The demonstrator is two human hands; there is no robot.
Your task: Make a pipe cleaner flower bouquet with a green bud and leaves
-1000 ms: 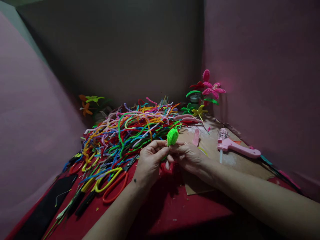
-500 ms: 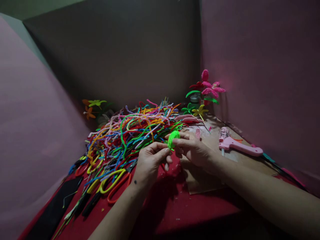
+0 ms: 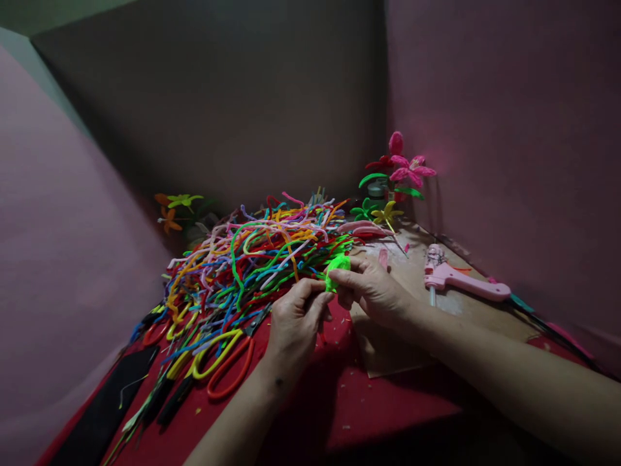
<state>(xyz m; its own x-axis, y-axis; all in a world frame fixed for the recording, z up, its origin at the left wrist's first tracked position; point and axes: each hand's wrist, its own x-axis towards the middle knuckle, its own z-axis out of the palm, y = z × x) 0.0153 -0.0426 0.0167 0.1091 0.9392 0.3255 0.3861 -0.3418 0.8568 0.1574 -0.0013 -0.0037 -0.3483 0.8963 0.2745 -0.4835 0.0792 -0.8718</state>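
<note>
A bright green coiled pipe cleaner piece [image 3: 338, 269] is held between both hands, above the front edge of the pipe cleaner pile. My right hand [image 3: 376, 290] grips it from the right, thumb and fingers closed around its side. From the left, the thumb and fingers of my left hand [image 3: 298, 317] pinch its lower left end. The fingertips hide part of the piece. Just left of my left hand lie scissors [image 3: 230, 369] with yellow and orange handles. Behind the hands spreads a big heap of many-coloured pipe cleaners [image 3: 257, 249].
A pink glue gun [image 3: 466, 285] lies on a brown board [image 3: 388, 356] at right. Pipe cleaner flowers stand at back right [image 3: 411, 169] and back left [image 3: 182, 201]. A flat black object [image 3: 109, 408] lies at the left of the red cloth [image 3: 388, 414].
The green piece has turned a little between my fingers and looks broader. My left hand has rolled slightly, its fingers more curled. The camera view has shifted slightly.
</note>
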